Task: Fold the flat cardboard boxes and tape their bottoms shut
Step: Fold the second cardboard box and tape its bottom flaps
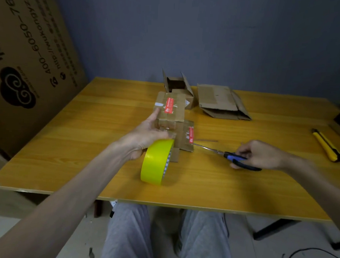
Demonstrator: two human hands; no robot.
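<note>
1. The left hand (150,132) lays its forefinger straight along the box's left side. Its thumb and curled lower fingers seem to clamp the tape (156,161). With one hand doing both jobs, the box may slide or tip when a cut tugs it.
2. The tape stands on edge at the near side of the table (66,143), touching the box. I cannot tell whether a strip runs between them. A slack strip could curl back and stick to itself.
3. The box (171,109) lies mid-table with its near flaps jutting unevenly. Tape laid now may seal in a gap.
4. The scissors (240,160) point low at the box's near right corner, blades nearly together. They may nick the cardboard rather than the tape.
5. The right hand (260,153) curls its fingers round the scissor handles. At so flat an angle the cut may go ragged.
6. The flat boxes (219,102) wait at the far side. The knife (327,145) lies near the right edge, where a swinging arm could knock it off.
</note>
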